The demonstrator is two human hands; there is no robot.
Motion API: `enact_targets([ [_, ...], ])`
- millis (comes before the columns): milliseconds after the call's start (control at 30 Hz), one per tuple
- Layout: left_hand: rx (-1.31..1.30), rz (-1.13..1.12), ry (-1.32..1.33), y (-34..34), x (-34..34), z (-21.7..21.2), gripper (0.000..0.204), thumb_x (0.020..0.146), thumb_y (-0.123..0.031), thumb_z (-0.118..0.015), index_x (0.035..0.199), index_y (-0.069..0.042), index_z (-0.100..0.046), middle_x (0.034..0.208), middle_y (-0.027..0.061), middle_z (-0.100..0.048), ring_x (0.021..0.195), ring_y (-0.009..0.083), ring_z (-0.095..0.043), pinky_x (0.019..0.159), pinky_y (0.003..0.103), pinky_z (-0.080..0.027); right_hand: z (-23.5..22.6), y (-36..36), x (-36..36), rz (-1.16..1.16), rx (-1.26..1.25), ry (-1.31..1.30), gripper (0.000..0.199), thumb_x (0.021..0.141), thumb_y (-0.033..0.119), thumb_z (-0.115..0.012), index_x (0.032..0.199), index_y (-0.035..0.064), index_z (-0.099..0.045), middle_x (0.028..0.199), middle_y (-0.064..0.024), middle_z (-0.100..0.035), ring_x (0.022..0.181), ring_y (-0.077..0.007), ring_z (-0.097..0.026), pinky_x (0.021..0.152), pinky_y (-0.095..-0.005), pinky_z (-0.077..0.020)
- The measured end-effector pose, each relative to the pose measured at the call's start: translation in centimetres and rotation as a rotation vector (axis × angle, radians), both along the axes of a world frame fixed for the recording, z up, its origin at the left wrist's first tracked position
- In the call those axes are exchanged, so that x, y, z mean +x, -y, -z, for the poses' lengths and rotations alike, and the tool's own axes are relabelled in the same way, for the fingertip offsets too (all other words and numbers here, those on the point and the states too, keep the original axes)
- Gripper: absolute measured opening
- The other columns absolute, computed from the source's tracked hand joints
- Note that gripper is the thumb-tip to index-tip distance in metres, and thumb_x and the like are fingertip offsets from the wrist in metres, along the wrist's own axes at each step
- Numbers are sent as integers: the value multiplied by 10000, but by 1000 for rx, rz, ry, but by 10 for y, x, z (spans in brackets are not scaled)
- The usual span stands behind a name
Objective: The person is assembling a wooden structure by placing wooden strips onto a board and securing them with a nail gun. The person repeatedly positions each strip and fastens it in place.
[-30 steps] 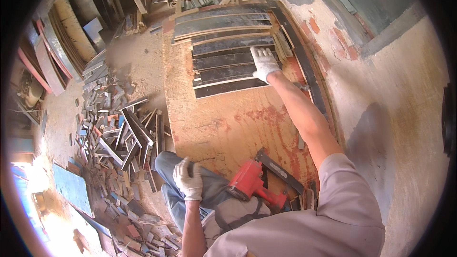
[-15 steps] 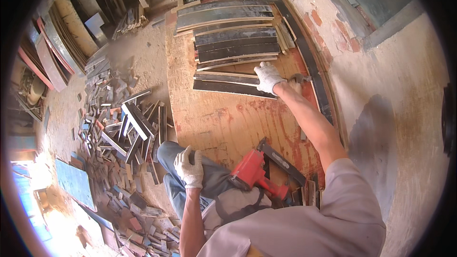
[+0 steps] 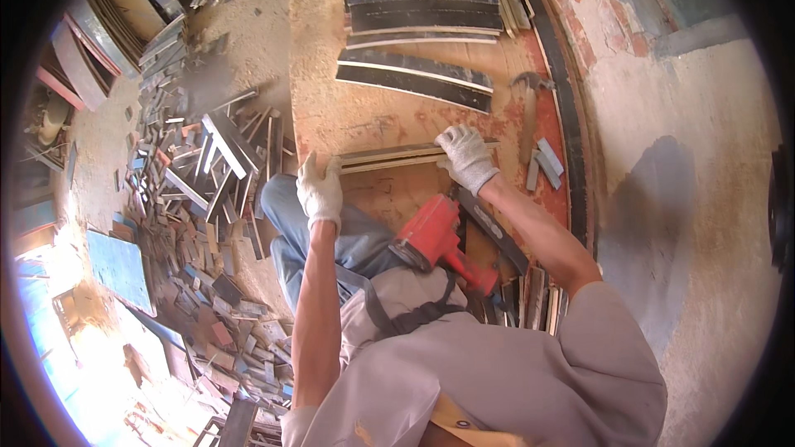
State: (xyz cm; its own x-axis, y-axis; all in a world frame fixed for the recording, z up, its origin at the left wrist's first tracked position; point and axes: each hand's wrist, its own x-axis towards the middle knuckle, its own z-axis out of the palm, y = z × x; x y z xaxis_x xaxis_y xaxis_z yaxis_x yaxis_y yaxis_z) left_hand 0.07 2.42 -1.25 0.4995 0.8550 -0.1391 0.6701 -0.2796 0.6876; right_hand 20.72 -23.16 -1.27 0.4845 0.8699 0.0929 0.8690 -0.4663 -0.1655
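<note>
Both of my hands wear whitish work gloves. Between them I hold narrow wooden strips [image 3: 387,157], seen edge-on above the work board. My left hand [image 3: 320,190] is closed on their left end, over my knee. Toward the other end, my right hand [image 3: 469,159] grips them, with a short piece sticking out past it. Just beyond lie dark-faced strips [image 3: 414,79], slightly apart from a larger row of dark strips [image 3: 422,12]. A red nail gun [image 3: 435,236] with a black magazine rests by my lap, below my right hand.
A hammer [image 3: 530,108] and small offcuts [image 3: 546,164] lie on the right of the plywood board [image 3: 319,108]. Beside its right edge rises a plastered wall [image 3: 687,99]. Many wood scraps [image 3: 215,257] cover the floor at left. Upright wood pieces [image 3: 542,302] stand near my right elbow.
My right hand has come back toward me from the far strips, bringing strips with it. My left hand has risen from my leg to take their left end. The view has tilted downward.
</note>
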Motion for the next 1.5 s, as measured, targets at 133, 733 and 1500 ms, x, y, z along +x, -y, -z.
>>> enact_targets([
  [133, -107, -3, 107, 7, 15, 18, 381, 898, -282, -797, 1164, -9, -789, 1075, 192, -783, 1060, 349, -731, 989, 409, -537, -1, 50, -2, 274, 175, -26, 579, 700, 282, -919, 1219, 167, -690, 1197, -117, -657, 1178, -350, -577, 1018, -499, -442],
  [733, -195, -164, 73, 8, 29, 2, 409, 854, -323, -865, 1033, 39, -804, 930, 173, -797, 856, 252, -741, 858, 369, -565, 33, 112, -30, 765, 514, -331, 488, 817, 145, -911, 1230, 27, -677, 1109, -97, -726, 978, -210, -700, 885, -356, -574],
  [1500, -254, 135, 211, -19, 6, 27, 355, 824, 46, -735, 1169, -8, -799, 1042, 95, -791, 930, 165, -725, 865, 305, -573, -7, 145, -53, 1144, 1030, -1316, 364, 1096, 209, -618, 1385, -13, -623, 1162, -65, -714, 952, -137, -680, 794, -291, -592],
])
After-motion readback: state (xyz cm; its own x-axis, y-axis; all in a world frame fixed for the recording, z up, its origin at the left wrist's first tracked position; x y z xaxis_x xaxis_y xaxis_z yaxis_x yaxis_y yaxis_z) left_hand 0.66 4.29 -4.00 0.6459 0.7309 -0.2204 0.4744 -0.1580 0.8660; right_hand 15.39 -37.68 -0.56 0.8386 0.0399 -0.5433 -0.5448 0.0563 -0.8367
